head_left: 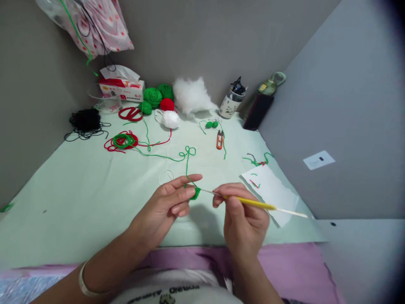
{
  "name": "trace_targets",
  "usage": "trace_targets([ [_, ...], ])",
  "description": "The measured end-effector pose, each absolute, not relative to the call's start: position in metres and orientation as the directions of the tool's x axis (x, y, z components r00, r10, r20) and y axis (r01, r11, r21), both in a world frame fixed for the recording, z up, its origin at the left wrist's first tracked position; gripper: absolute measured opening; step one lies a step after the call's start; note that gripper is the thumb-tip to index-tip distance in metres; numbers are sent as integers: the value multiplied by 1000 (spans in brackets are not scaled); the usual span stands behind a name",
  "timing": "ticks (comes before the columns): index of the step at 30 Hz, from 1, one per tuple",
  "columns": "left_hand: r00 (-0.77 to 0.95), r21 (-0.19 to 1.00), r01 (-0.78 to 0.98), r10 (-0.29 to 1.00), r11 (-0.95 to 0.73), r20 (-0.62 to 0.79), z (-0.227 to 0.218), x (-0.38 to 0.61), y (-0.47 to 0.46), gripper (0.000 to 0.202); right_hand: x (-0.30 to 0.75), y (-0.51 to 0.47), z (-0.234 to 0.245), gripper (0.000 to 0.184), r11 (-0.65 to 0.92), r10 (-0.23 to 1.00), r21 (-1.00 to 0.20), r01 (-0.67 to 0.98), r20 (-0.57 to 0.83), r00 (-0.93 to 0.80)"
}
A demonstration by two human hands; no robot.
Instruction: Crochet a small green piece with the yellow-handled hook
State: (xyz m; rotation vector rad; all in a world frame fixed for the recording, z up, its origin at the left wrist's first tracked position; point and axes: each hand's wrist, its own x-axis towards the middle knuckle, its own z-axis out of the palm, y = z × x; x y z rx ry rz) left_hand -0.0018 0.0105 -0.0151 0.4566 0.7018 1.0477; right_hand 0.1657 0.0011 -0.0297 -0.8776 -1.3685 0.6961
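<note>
Pinched between the thumb and fingers of my left hand [172,200] is a small green crochet piece [196,194]. Green yarn [187,162] runs from it over my raised index finger and back across the table in loops. My right hand [245,217] grips a crochet hook [253,202] with a yellow handle like a pencil. The thin metal tip of the hook meets the right edge of the green piece; whether a loop is on it is too small to tell.
Behind my hands lie a coil of green and red yarn [125,140], red scissors [130,114], orange thread snips [220,139] and a white yarn ball [171,120]. White stuffing [193,96], a pen cup [232,104] and a dark phone [258,111] stand at the back. White paper [272,190] lies right.
</note>
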Motion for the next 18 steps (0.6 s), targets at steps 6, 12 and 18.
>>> trace_targets([
  [6,225,810,-509,953,291,-201,-17,1,4,29,157,5,-30,15,451,892,-884,-123,452,25],
  [12,245,831,-476,951,288,-189,-21,-1,1,36,163,6,-34,17,277,957,-925,-261,289,-10],
  [18,244,800,-522,950,297,-195,-17,2,2,45,161,5,-33,15,320,944,-916,-243,330,-4],
])
